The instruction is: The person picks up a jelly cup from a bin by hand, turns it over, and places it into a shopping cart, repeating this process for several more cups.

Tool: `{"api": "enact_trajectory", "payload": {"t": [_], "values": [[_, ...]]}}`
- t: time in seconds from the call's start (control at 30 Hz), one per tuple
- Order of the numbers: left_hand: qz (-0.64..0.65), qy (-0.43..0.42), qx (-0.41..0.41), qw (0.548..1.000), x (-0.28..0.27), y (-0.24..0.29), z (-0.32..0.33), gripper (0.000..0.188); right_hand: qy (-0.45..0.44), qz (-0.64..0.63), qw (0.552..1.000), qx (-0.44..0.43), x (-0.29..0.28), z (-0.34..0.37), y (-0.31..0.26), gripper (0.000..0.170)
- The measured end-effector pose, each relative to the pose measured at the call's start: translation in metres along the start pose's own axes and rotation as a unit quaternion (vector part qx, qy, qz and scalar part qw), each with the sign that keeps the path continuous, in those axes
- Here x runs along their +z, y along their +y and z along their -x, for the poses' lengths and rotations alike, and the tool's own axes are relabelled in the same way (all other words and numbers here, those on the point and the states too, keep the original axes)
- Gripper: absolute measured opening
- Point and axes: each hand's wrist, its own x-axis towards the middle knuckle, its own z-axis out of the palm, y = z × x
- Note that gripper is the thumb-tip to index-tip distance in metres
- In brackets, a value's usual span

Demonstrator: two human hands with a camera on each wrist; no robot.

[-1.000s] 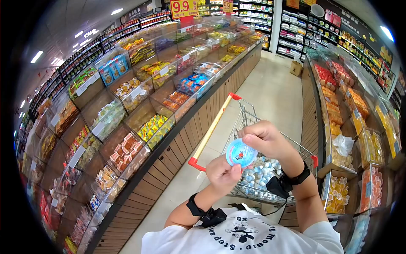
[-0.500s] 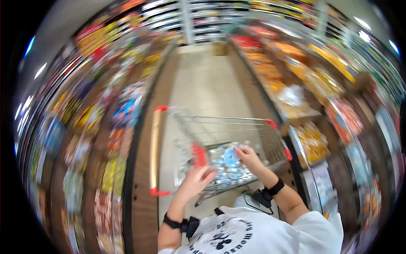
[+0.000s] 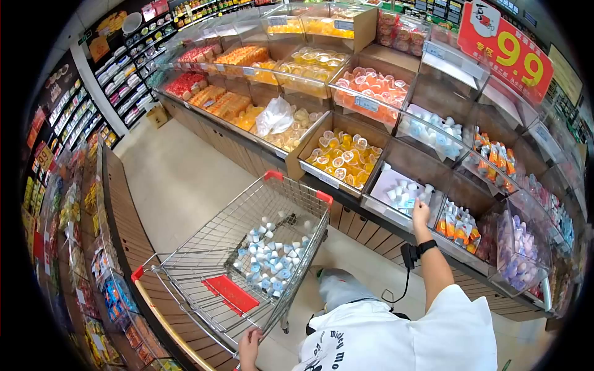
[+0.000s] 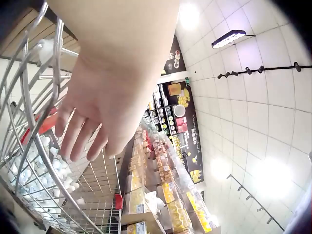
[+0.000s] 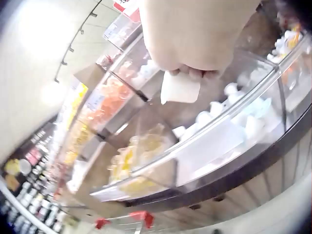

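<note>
My right hand (image 3: 421, 213) is over a bin (image 3: 396, 199) with a few white jelly cups in it. Its curled fingers hold one white jelly cup (image 5: 180, 88), seen in the right wrist view above the bin's clear front wall. Low in the head view, my left hand (image 3: 250, 347) is beside the near end of the shopping cart (image 3: 192, 260). The left wrist view shows that hand (image 4: 100, 109) with fingers extended and nothing in them, close to the cart's wires. Inside the cart lies a heap of white and blue jelly cups (image 3: 272, 256).
Left of that bin is a box of yellow jelly cups (image 3: 346, 157); to its right are orange-and-white pouches (image 3: 458, 226). A red price sign (image 3: 506, 49) stands above the display. Another row of candy bins (image 3: 74, 247) runs along the aisle's left side.
My view has turned right, toward the jelly bins. The blue-lidded cup held earlier has left my hands. The right hand has reached out to a bin; the left has dropped beside the cart.
</note>
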Motion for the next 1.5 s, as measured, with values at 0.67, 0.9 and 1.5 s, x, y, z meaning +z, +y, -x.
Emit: {"api": "enact_trajectory", "payload": {"t": [0.67,0.9,1.5], "values": [[-0.074,0.117,-0.143,0.980,0.046,-0.002,-0.115,0.017,-0.694,0.183,0.650,-0.250,0.370,0.222,-0.141,0.026],[-0.056,0.138,-0.268,0.952,0.063,0.007,-0.148,0.020,-0.727,0.229,0.647,0.022,0.491,0.294,-0.151,0.046],[-0.020,0.135,-0.289,0.948,0.057,0.022,-0.201,0.020,-0.794,0.001,0.605,0.064,0.528,0.313,-0.090,0.019]]}}
